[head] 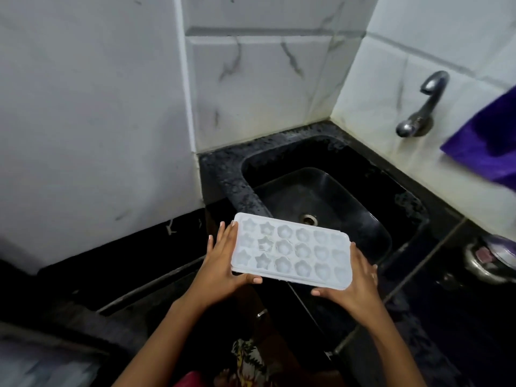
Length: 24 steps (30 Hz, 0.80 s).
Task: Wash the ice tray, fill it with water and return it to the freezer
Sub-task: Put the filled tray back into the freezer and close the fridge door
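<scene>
The white ice tray [290,254] is held level at the near edge of the black sink [321,196], cups facing up, partly over the basin and partly over the dark counter [156,275]; the left hand [223,263] grips its left short end, thumb along the front rim and fingers spread up the side; the right hand [353,283] holds the right short end, thumb under the front corner, fingers along the edge; both hands are closed on the tray, neither is free; the cups look empty, though a little ice or water may sit in one or two near the left, too faint to tell; the tap [424,107] juts from the tiled wall at the far right of the sink and no water runs from it; this looks like the very start of the washing step, the tray brought to the sink but not yet wet; the next move likely calls for carrying the tray across the basin under the spout and freeing one hand, probably the right, to open the tap; a purple cloth [485,141] hangs just beside the tap and may get in the way
</scene>
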Each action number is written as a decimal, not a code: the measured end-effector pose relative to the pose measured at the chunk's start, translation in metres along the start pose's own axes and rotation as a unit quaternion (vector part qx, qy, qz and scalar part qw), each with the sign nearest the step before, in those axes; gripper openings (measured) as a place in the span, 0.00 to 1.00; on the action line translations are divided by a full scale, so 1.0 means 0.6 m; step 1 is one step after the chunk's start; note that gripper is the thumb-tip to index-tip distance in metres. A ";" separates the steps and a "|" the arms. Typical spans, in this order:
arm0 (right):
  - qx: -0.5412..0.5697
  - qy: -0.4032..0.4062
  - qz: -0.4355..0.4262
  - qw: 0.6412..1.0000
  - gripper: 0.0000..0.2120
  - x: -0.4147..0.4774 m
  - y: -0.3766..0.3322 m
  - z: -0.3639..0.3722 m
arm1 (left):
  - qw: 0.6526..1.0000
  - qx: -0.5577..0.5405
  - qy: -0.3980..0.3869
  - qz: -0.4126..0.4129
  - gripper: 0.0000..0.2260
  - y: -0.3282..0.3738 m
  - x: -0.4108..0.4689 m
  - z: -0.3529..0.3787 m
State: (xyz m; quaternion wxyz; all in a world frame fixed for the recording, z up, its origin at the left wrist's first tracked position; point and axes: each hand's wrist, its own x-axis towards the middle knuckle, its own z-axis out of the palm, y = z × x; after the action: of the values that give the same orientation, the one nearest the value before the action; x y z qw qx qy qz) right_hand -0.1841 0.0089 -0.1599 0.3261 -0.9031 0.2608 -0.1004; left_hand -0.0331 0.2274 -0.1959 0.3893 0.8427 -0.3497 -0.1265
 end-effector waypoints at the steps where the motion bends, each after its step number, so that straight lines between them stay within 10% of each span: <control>1: -0.001 -0.012 -0.012 1.000 0.60 0.003 -0.004 0.003 | 1.000 -0.001 0.013 -0.013 0.57 -0.002 -0.013 -0.002; 24: -0.014 -0.252 -0.288 0.924 0.62 -0.035 -0.158 0.173 | 0.921 -0.007 0.294 -0.257 0.56 -0.029 -0.380 -0.029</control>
State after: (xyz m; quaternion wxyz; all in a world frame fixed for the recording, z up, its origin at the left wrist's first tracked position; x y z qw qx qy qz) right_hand -0.1272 0.1375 -0.1790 0.3251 -0.9394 -0.0997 0.0445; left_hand -0.1812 0.4019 -0.2106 0.4347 0.9000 0.0099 0.0294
